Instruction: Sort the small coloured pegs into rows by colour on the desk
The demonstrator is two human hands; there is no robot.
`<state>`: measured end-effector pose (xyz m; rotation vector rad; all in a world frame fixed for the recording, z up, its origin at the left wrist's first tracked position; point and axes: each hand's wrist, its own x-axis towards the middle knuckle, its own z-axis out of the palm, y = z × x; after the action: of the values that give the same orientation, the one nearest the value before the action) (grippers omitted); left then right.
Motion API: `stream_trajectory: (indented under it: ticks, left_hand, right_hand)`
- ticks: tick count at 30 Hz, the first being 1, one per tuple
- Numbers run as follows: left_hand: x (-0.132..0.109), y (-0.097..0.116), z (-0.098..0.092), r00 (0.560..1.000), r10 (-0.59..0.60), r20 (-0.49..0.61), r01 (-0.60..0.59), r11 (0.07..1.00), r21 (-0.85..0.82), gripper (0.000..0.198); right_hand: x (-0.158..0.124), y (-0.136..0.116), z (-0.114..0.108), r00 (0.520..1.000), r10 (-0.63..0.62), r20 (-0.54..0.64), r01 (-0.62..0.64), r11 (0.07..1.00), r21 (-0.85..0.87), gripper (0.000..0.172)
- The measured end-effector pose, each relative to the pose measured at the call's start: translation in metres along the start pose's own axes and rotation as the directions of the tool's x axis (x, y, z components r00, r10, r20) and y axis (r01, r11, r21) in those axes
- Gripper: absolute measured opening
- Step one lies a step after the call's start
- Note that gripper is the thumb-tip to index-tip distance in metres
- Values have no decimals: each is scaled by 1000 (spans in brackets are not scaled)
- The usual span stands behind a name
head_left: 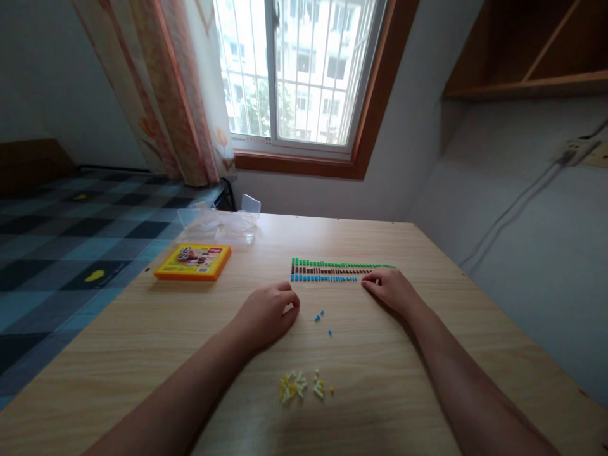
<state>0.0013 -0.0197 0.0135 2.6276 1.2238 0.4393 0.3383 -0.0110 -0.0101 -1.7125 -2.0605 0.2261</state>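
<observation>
Three rows of tiny building bricks lie on the table: a green row (323, 263), a brown row (316, 270) and a blue row (313, 278). My right hand (392, 290) rests at the right end of the blue row, with thumb and forefinger pinched together. Whatever sits between those fingertips is too small to make out. My left hand (270, 309) lies on the table below the rows' left end, fingers loosely curled, and no object shows in it. Between the hands are several loose blue bricks (318, 318). Closer to me is a pile of yellow and cream bricks (293, 386).
An orange-yellow box (192, 262) with a printed picture sits at the table's left. Behind it stands clear plastic packaging (218, 225). A bed with a checked cover (118, 218) adjoins the table on the left. A cable (513, 206) hangs along the right wall.
</observation>
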Motion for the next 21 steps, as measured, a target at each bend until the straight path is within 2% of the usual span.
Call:
stream_trajectory:
  ticks: [5,11,21]
  left_hand:
    - [0,1,-1,1000,-10,19,10,1000,9,20]
    - [1,-3,1,1000,-4,31,4,1000,-6,19]
    - [0,-2,2,1000,-4,29,4,1000,2,19]
  right_hand:
    - [3,-2,9,999,0,-37,0,1000,2,20]
    - [2,5,9,999,6,-45,-2,995,95,22]
    - [5,-1,11,998,40,-52,-38,999,36,19]
